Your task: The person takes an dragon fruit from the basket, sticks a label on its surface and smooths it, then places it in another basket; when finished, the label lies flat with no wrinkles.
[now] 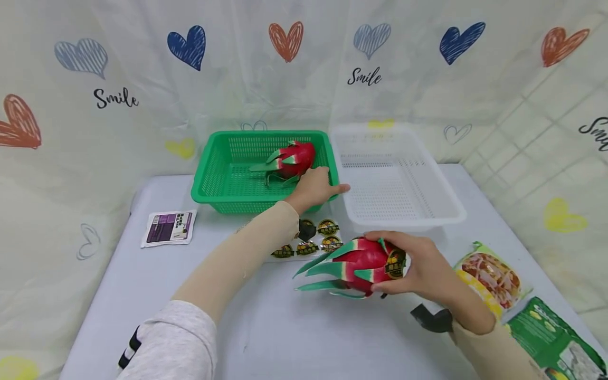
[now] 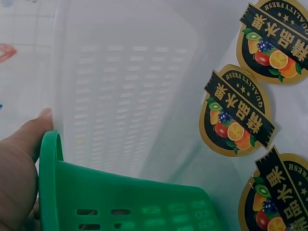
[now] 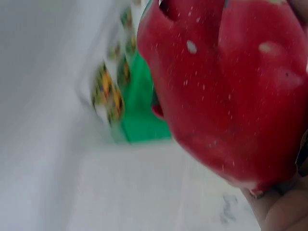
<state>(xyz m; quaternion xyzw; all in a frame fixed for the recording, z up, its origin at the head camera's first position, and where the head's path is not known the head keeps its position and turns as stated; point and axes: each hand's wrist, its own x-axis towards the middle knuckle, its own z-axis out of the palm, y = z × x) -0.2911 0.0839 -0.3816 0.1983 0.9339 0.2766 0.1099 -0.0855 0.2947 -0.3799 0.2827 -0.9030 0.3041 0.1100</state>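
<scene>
My right hand (image 1: pixel 418 264) holds a red dragon fruit (image 1: pixel 363 258) with green leaf tips above the table. A round black-and-gold sticker (image 1: pixel 395 264) is on its blunt end. The fruit fills much of the right wrist view. My left hand (image 1: pixel 313 187) grips the front right corner of the green basket (image 1: pixel 258 199), its thumb across the rim and its fingers inside, mostly hidden. A second dragon fruit (image 1: pixel 299 158) lies in that basket, just beyond the left fingers. In the left wrist view, the left thumb (image 2: pixel 31 132) shows beside the green rim.
A white basket (image 1: pixel 404 216) stands right of the green one. In front lies a sheet of fruit stickers (image 1: pixel 309 248), partly behind the left forearm. A purple-and-white packet (image 1: pixel 169 228) is at left. Food packets (image 1: pixel 494 277) and a green bag (image 1: pixel 553 338) lie at right.
</scene>
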